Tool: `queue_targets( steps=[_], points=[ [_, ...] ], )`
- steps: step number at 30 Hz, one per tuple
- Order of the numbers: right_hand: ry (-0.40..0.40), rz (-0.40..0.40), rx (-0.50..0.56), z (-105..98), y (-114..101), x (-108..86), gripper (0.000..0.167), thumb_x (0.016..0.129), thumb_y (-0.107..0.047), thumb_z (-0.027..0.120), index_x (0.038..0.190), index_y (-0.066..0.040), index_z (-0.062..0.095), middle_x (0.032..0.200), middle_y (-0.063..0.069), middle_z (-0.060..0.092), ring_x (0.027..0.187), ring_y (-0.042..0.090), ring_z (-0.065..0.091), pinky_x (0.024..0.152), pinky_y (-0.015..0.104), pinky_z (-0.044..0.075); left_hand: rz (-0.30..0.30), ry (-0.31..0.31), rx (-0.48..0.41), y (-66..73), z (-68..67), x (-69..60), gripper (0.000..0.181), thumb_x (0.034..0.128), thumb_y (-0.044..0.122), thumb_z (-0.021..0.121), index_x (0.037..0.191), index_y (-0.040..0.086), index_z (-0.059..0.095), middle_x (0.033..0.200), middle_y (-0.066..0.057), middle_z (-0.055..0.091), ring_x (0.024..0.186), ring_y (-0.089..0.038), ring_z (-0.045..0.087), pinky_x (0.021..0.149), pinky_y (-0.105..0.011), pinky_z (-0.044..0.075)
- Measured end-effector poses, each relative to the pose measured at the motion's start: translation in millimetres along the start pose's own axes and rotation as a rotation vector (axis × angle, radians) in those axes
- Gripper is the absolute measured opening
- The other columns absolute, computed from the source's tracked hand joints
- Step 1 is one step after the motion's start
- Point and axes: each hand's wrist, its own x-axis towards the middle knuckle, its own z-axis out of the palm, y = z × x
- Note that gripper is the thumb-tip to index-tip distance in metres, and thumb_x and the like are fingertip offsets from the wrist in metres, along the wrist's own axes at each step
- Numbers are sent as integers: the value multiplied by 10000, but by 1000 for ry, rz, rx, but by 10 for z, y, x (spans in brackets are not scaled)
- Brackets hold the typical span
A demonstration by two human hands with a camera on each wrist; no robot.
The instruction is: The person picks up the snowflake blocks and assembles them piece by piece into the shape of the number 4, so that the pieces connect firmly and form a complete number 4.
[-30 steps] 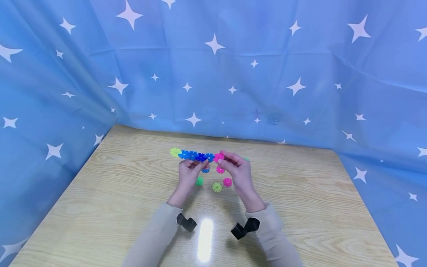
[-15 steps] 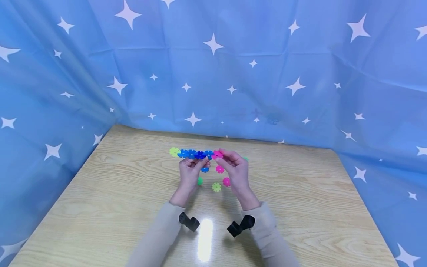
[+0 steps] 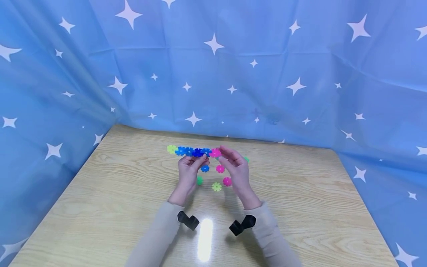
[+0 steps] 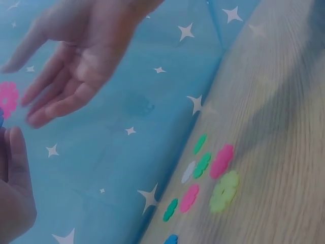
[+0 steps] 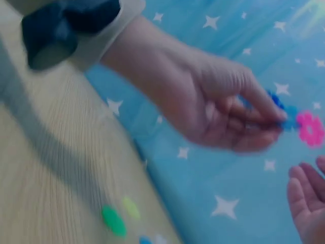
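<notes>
My left hand (image 3: pixel 189 173) pinches a row of joined plastic snowflake discs from below, near the dark blue disc (image 3: pixel 197 152), above the table. The row runs from a yellow-green disc (image 3: pixel 171 149) at its left end, through several blue ones, to a pink disc (image 3: pixel 215 152) at the right end. Beside that pink end is my right hand (image 3: pixel 237 168), its fingers extended. In the left wrist view a gap shows between the right hand (image 4: pixel 84 66) and the pink disc (image 4: pixel 8 99). The right wrist view shows the left thumb and fingers pinching near the pink disc (image 5: pixel 310 129).
Loose snowflake discs lie on the wooden table (image 3: pixel 116 200) below the hands: blue (image 3: pixel 205 168), pink (image 3: pixel 220 168), another pink (image 3: pixel 227 181), yellow-green (image 3: pixel 217 186) and green (image 3: pixel 199 180). A starry blue curtain (image 3: pixel 213 74) hangs behind the table.
My right hand has let go of the pink disc, which stays at the end of the row. The left hand has raised the row slightly and shifted it a little left.
</notes>
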Motion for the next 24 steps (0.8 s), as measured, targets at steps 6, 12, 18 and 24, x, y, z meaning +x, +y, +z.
queue_targets(
  steps=[6, 12, 18, 24],
  points=[
    [23, 94, -313, -400, 221, 202, 314, 872, -61, 656, 1163, 47, 612, 1150, 223, 614, 1000, 156, 604, 841, 204, 523, 18, 3, 35, 54, -43, 18, 334, 853, -118, 561, 747, 166, 700, 723, 21, 701, 649, -98, 670, 707, -268, 585],
    [60, 261, -668, -800, 465, 398, 347, 897, -79, 622, 1216, 49, 577, 1237, 225, 564, 1120, 310, 529, 891, 355, 509, 19, -6, 35, 78, -58, 15, 335, 851, -124, 560, 749, 162, 699, 727, 22, 699, 651, -98, 670, 702, -264, 585],
    [-24, 344, -925, -975, 614, 515, 398, 889, -72, 609, 1245, 90, 533, 1279, 255, 519, 1142, 371, 501, 948, 460, 465, 11, 4, 38, 62, -55, 14, 330, 851, -127, 566, 743, 155, 700, 720, 19, 699, 645, -99, 669, 703, -267, 586],
    [-98, 375, -1046, -1017, 663, 559, 420, 876, -67, 603, 1241, 124, 520, 1244, 301, 493, 1099, 376, 497, 926, 463, 478, 17, 7, 37, 53, -58, 16, 345, 849, -136, 559, 733, 156, 700, 715, 21, 699, 640, -96, 669, 694, -266, 587]
  ],
)
